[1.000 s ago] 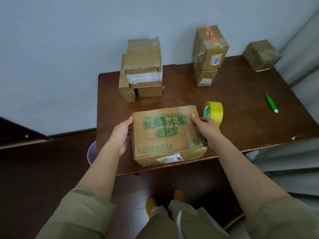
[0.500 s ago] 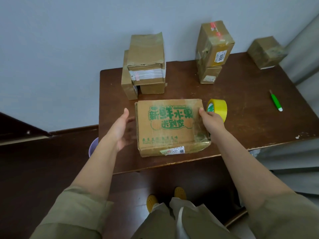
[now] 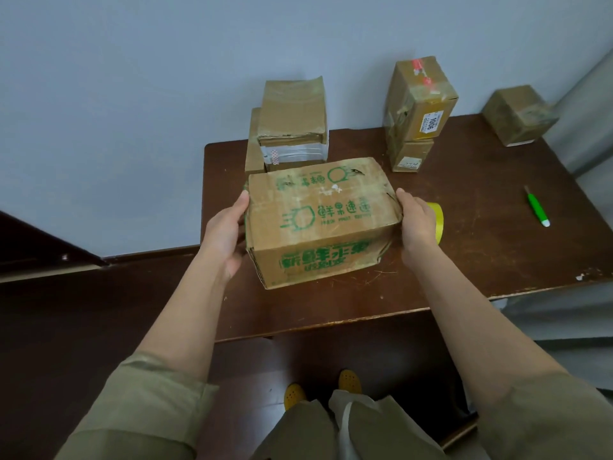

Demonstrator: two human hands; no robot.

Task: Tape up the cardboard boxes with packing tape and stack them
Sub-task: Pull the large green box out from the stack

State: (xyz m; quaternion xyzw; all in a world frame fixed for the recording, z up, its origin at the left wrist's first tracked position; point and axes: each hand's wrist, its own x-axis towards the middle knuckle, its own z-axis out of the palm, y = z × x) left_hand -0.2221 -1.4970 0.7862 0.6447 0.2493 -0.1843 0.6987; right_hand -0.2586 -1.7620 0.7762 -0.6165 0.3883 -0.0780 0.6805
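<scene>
A worn cardboard box (image 3: 318,220) with green print stands on the brown table (image 3: 481,257), its front printed face tipped toward me. My left hand (image 3: 225,234) holds its left side, thumb at the top edge. On the opposite side my right hand (image 3: 414,224) holds it the same way. The fingers of both hands are hidden behind the box. A yellow roll of packing tape (image 3: 438,220) lies just behind my right hand, mostly covered by it.
At the back left a stack of boxes (image 3: 292,121) leans on the wall. Two stacked boxes (image 3: 419,101) stand at the back middle, a single box (image 3: 519,116) at the far right. A green utility knife (image 3: 537,210) lies to the right.
The box has been rolled toward me, so another printed face is now on top. My left hand came back onto its left side. The camera moved closer.
</scene>
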